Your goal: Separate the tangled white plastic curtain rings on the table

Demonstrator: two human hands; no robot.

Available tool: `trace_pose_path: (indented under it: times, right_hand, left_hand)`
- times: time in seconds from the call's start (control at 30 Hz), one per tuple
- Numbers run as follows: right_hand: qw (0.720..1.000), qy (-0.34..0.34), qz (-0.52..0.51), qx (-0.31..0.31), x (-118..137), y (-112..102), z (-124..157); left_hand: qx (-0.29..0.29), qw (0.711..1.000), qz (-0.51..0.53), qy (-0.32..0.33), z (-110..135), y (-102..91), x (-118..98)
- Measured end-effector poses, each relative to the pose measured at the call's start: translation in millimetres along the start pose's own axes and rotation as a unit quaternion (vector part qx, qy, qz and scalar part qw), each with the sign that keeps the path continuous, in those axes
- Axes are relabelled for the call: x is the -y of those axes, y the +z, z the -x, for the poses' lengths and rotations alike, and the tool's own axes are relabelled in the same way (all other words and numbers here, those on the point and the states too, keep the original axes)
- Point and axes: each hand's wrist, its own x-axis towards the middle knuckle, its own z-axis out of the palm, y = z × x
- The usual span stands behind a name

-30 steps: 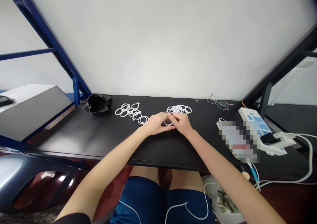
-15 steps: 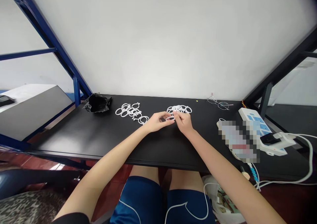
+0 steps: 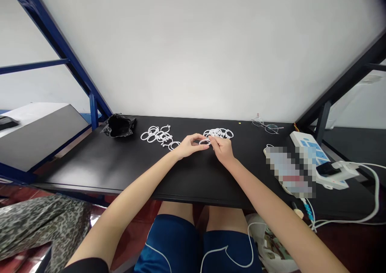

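A thin white ring (image 3: pixel 204 142) is held just above the black desk between my two hands. My left hand (image 3: pixel 190 146) curls round its left side, thumb below and fingers above. At the ring's right edge, my right hand (image 3: pixel 222 147) pinches with thumb and forefinger, the other fingers folded. Just behind my right hand lies a pile of white rings (image 3: pixel 221 132), partly covered by it. A second, looser group of white rings with small knobs (image 3: pixel 157 134) is spread to the left, and my left hand hides part of its near end.
An open black plastic bag (image 3: pixel 120 126) stands at the back left of the desk (image 3: pixel 126 164). At the right are eyeglasses (image 3: pixel 265 126), a blurred phone-like object (image 3: pixel 291 172) and a power strip (image 3: pixel 312 148) with white cables. Patterned cloth (image 3: pixel 60 224), apparently a person's trousers, is lower left.
Both hands and the ring have shifted slightly left, and more of the ring shows between them. At the lower left the patterned cloth has moved, and the dark chair-like shape there is gone.
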Motion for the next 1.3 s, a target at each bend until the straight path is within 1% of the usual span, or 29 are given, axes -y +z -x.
trace_pose_path:
  times: [0.13, 0.33, 0.43, 0.53, 0.6, 0.73, 0.83, 0.9, 0.93, 1.0, 1.07, 1.1, 1.17, 1.3]
  right_hand:
    - [1.0, -0.001, -0.006, -0.004, 1.0, 0.8, 0.1]
    - [1.0, 0.009, -0.012, -0.001, -1.8, 1.4, 0.5]
    - [0.999, 0.018, -0.026, 0.012, -4.5, 1.0, 0.5]
    - [0.997, 0.043, -0.054, 0.025, -4.8, 1.1, 0.3]
    - [0.995, 0.058, -0.075, 0.027, -3.7, 1.9, 0.0]
    - [0.989, 0.089, -0.12, 0.019, -3.5, 4.4, -1.4]
    - [0.985, 0.114, -0.128, -0.012, -8.5, 3.6, -4.0]
    - [0.984, 0.132, -0.107, -0.052, -14.3, 0.2, -6.5]
    - [0.983, 0.141, -0.09, -0.074, -17.7, -2.2, -7.8]
    - [0.98, 0.159, -0.054, -0.111, -25.3, -7.6, -10.2]
    - [0.975, 0.183, -0.024, -0.124, -33.1, -12.6, -11.6]
    - [0.972, 0.198, -0.013, -0.123, -36.8, -14.5, -12.0]
    - [0.966, 0.227, 0.004, -0.121, -43.4, -16.9, -12.2]
    - [0.957, 0.259, 0.033, -0.13, -51.8, -18.5, -12.1]
  left_hand:
    - [0.011, 1.0, -0.001, -0.002, -0.4, -1.8, 2.5]
    - [0.009, 1.0, -0.012, 0.008, -0.3, -2.5, 2.9]
    - [-0.011, 0.998, -0.037, 0.039, -0.5, -2.3, 1.2]
    - [-0.041, 0.991, -0.092, 0.086, -0.9, -2.9, 1.3]
    - [-0.057, 0.986, -0.116, 0.104, -1.2, -3.7, 2.8]
    - [-0.078, 0.978, -0.156, 0.113, -1.6, -5.7, 6.1]
    - [-0.083, 0.969, -0.205, 0.113, -0.7, -10.0, 4.6]
    - [-0.065, 0.956, -0.26, 0.119, 1.1, -15.2, 1.2]
    - [-0.048, 0.945, -0.299, 0.121, 2.3, -18.2, -0.8]
    - [-0.005, 0.908, -0.401, 0.119, 5.2, -23.9, -5.0]
    - [0.021, 0.868, -0.486, 0.1, 7.7, -27.5, -8.4]
    - [0.029, 0.854, -0.513, 0.088, 8.6, -28.3, -9.8]
    - [0.038, 0.839, -0.539, 0.069, 9.5, -28.5, -11.8]
    - [0.042, 0.823, -0.563, 0.056, 8.7, -28.6, -12.1]
